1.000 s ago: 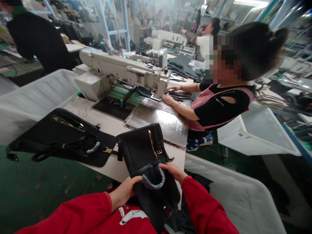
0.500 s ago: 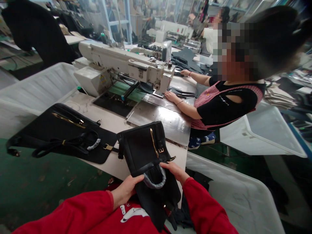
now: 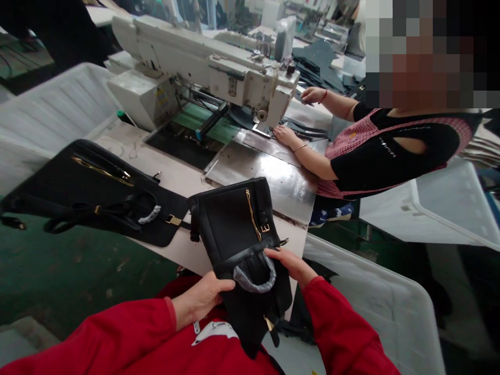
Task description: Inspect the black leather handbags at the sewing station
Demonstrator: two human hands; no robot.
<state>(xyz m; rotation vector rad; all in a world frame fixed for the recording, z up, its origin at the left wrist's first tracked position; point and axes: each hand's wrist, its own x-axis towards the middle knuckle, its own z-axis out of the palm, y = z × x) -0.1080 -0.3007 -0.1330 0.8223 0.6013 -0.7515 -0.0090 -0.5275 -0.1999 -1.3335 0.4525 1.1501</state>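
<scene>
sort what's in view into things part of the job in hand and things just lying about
Job in hand: black bag being held; its wrapped handle.
Apparently just about: other black bag; white bin at left; sewing machine, beside the co-worker.

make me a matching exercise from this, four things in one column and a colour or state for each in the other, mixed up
Things
1. middle bag
2. sewing machine
3. camera wearer's sleeves
4. co-worker's apron

Colours and states
A. plain red
B. pink checked
C. held between the wearer's left hand and right hand
D. whitish, with a co-worker's hand near its head

Right pairs: 1-C, 2-D, 3-A, 4-B
</scene>
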